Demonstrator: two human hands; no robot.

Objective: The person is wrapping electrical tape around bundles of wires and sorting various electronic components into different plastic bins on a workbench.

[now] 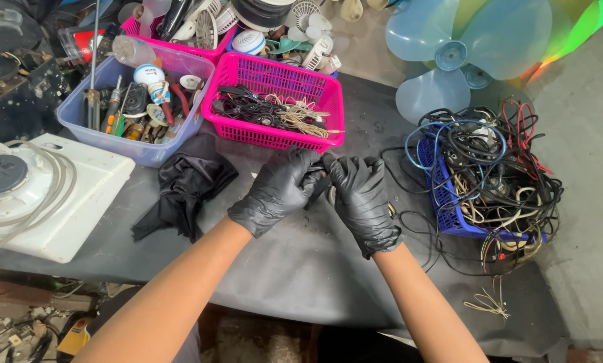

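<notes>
Both hands in black gloves meet over the black mat [301, 269], just in front of the pink basket [274, 104]. Left hand [278, 191] and right hand [363, 202] are each pinched shut on a small dark part [318, 180] held between them, fingertips close together, prob. for fine work; can't tell what the part is. The pink basket holds thin wires, black and tan. Left of it, a clear tub [130, 101] w/ screwdrivers, tape rolls, small bits. Right of it, a blue basket [449, 202] overflowing w/ tangled cables. Behind that, blue fan blades [463, 54]. A black rag [183, 191] lies left of the hands, near a white fan housing [42, 195].
</notes>
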